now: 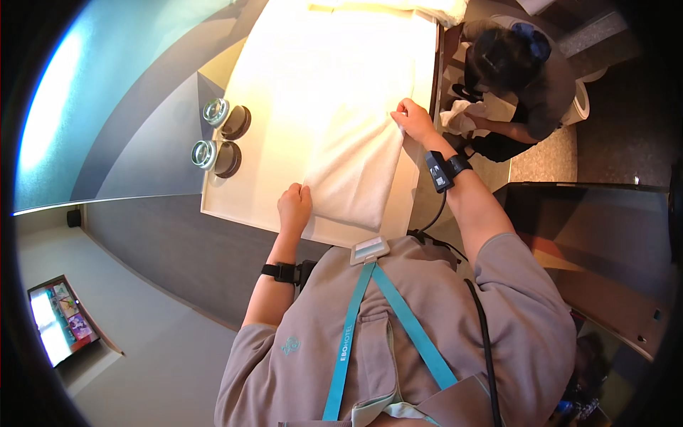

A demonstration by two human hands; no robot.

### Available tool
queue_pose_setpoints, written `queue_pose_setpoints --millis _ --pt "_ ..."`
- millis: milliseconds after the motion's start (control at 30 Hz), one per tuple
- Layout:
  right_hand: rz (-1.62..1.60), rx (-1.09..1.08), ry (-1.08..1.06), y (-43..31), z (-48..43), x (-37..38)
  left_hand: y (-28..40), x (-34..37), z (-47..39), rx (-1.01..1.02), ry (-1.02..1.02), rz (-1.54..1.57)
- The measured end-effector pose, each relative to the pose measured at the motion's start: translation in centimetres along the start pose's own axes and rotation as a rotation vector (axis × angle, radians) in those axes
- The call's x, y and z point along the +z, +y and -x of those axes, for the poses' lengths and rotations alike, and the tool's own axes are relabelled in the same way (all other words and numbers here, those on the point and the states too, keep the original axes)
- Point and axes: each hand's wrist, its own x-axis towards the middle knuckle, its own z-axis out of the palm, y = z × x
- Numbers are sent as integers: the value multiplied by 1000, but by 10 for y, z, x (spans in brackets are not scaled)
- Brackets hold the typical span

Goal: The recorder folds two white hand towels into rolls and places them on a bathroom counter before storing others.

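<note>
A white cloth that looks like a towel (pixel 352 184) lies folded on the pale countertop (pixel 256 187) before me. At its near left corner, my left hand (pixel 295 207) pinches the edge between thumb and fingers. My right hand (pixel 413 120) grips the opposite edge, farther off and to the right. Creases run slantwise across the cloth between the two hands. Its far part fades into a strong glare, so where it ends is hard to make out.
Two drinking glasses (pixel 216 112) with dark round coasters or lids (pixel 228 159) stand at the counter's left side. Right of the counter a person (pixel 517 85) bends low, holding a white cloth (pixel 461 117), near a white toilet or bin (pixel 579 104). A lit screen (pixel 64 320) hangs lower left.
</note>
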Motion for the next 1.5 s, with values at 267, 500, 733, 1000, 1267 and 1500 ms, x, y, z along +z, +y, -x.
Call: queue_pose_setpoints --millis 267,500,733,1000,1267,1500 --pt "90 30 -2 -6 4 3 38 -2 3 453 293 -373" --pt "417 -234 511 -32 7 1 64 21 22 863 -533 -515" --pt "711 -882 -303 -67 49 30 67 22 20 855 -623 -598" --pt "756 -533 -238 -71 17 44 60 19 14 770 -612 -512" --pt "795 -584 -249 -71 62 38 53 20 17 541 -318 -523" --pt "788 -727 -250 -61 45 47 57 15 39 493 -486 -420"
